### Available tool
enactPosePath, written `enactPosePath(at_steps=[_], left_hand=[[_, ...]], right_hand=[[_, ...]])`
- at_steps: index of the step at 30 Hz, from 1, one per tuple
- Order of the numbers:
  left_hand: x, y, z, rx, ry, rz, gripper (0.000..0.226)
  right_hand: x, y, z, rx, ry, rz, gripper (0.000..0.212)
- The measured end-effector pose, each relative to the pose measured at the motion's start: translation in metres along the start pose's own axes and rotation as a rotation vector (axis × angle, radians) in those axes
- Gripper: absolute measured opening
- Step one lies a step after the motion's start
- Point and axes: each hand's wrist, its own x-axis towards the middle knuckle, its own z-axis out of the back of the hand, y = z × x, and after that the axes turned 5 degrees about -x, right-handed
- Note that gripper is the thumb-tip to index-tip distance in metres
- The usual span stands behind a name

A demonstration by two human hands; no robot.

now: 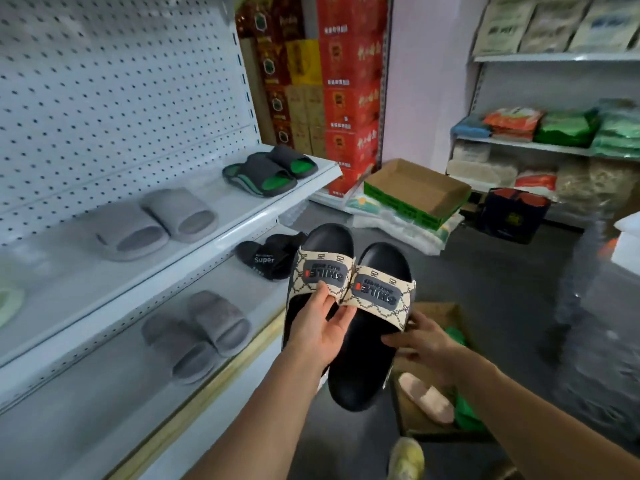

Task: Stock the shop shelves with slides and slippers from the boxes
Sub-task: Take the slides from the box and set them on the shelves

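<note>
My left hand (320, 327) pinches both beige patterned straps of the black rubber slides (349, 306), keeping the pair together; my right hand (420, 344) steadies one sole, fingers loosely curled, beside the white metal shelf (242, 216).

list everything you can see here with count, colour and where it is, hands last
smile slides: one pair, black with beige patterned straps, held up in front of the shelves
grey slides: one pair, upper shelf
green-lined slides: one pair, dark grey, right end of upper shelf
black slides: one pair, lower shelf, one marked Super
fuzzy grey slippers: one pair, lower shelf
pink slipper: one, in a box on the floor
open cardboard tray: one, brown and green, on sacks on the floor
red cartons: a stack, back wall
left hand: pinches both straps
right hand: holds the right slide's edge
</note>
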Motion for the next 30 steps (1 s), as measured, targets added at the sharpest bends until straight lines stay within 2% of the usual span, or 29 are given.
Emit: enactPosePath(at_steps=[3, 6, 9, 12, 16, 22, 30], left_hand=[[-0.027, -0.028, 0.014, -0.01, -0.04, -0.027, 0.038], [-0.05, -0.055, 0.024, 0.018, -0.062, -0.065, 0.034], [-0.07, -0.082, 0.033, 0.091, -0.097, -0.097, 0.027], [-0.09, -0.104, 0.045, 0.165, -0.157, -0.121, 0.026], [-0.118, -0.123, 0.062, 0.277, -0.246, -0.19, 0.021], [-0.164, -0.139, 0.089, 0.34, -0.318, -0.245, 0.021], [-0.236, -0.153, 0.141, 0.287, -0.491, -0.389, 0.015]], right_hand=[[-0.015, 0.011, -0.015, -0.146, 0.222, -0.033, 0.054], [-0.017, 0.021, -0.025, -0.18, 0.33, -0.017, 0.073], [-0.015, 0.043, -0.039, -0.125, 0.351, 0.016, 0.065], [-0.003, 0.072, -0.062, -0.133, 0.331, 0.016, 0.079], [0.0, 0.1, -0.114, -0.208, 0.333, 0.035, 0.07], [-0.022, 0.104, -0.185, -0.295, 0.479, 0.079, 0.047], [-0.055, 0.091, -0.269, -0.563, 0.622, 0.153, 0.046]])
